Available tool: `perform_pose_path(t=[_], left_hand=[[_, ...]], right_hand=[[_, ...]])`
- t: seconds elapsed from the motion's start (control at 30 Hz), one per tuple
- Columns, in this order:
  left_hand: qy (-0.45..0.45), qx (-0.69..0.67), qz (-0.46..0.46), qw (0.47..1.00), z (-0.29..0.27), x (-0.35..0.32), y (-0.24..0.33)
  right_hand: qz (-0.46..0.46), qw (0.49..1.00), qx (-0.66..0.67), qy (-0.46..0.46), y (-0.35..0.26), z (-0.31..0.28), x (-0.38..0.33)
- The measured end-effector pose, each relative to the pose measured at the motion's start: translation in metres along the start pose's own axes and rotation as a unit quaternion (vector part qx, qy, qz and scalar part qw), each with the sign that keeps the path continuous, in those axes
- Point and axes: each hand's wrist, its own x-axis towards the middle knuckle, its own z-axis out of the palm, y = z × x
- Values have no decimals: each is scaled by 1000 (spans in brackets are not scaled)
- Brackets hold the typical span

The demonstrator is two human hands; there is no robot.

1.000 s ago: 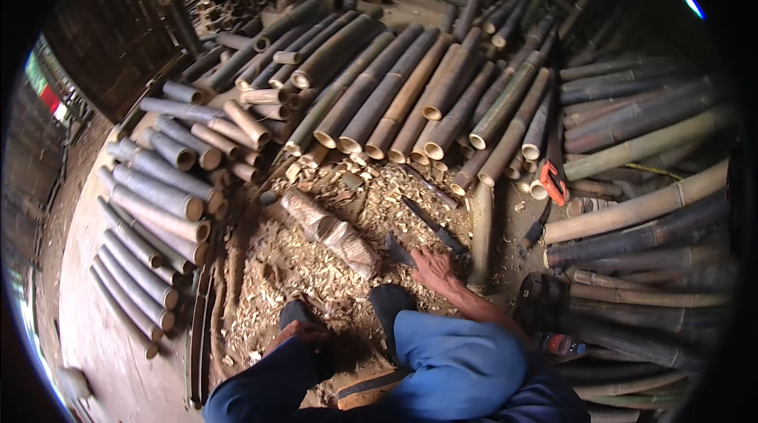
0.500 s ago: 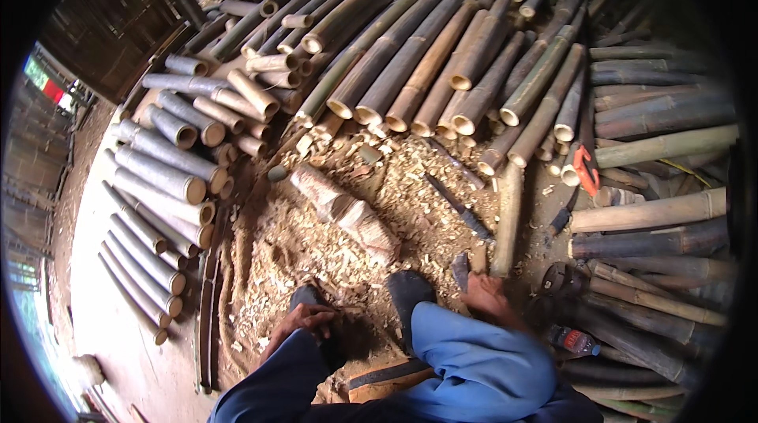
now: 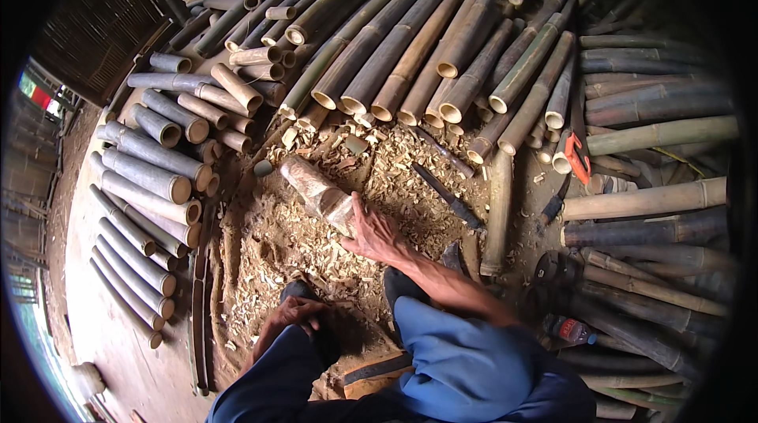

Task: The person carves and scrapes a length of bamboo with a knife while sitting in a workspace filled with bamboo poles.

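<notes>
A notched wooden block (image 3: 308, 182) lies aslant on a bed of pale wood chips (image 3: 268, 265), its lower right end under the person's right hand (image 3: 379, 232). That hand touches the block with thumb and fingers spread apart across the end; whether they grip it firmly I cannot tell. The left hand (image 3: 296, 314), below the block and well apart from it, rests by the left leg with fingers bent, and whether it holds anything I cannot tell. Right of the block lie a long dark-bladed knife (image 3: 446, 198) and, just past it, a pale bamboo length (image 3: 497, 214); farther right is an orange-handled saw (image 3: 578, 158). Short cut bamboo tubes (image 3: 154, 174) are stacked left of the block, and longer bamboo poles (image 3: 395, 52) lie in rows beyond it. A plastic bottle (image 3: 572, 330) lies to its lower right.
</notes>
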Motion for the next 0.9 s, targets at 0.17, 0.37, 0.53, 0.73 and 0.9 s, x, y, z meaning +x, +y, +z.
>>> perform_pose_path(t=[0.17,0.37,0.53,0.73,0.9], left_hand=[[44,-34,4,998,10,-7,-5],[84,-70,-8,994,6,-7,-22],[92,-66,-8,993,12,-5,-15],[112,-60,-19,992,6,-4,-12],[120,-59,-30,991,10,-3,-15]], right_hand=[[78,996,7,34,-7,-13,-54],[103,988,95,-59,-18,-39,-61],[389,870,145,266,142,-119,-102],[654,721,-105,206,328,-165,-174],[641,737,-99,193,386,-154,-193]])
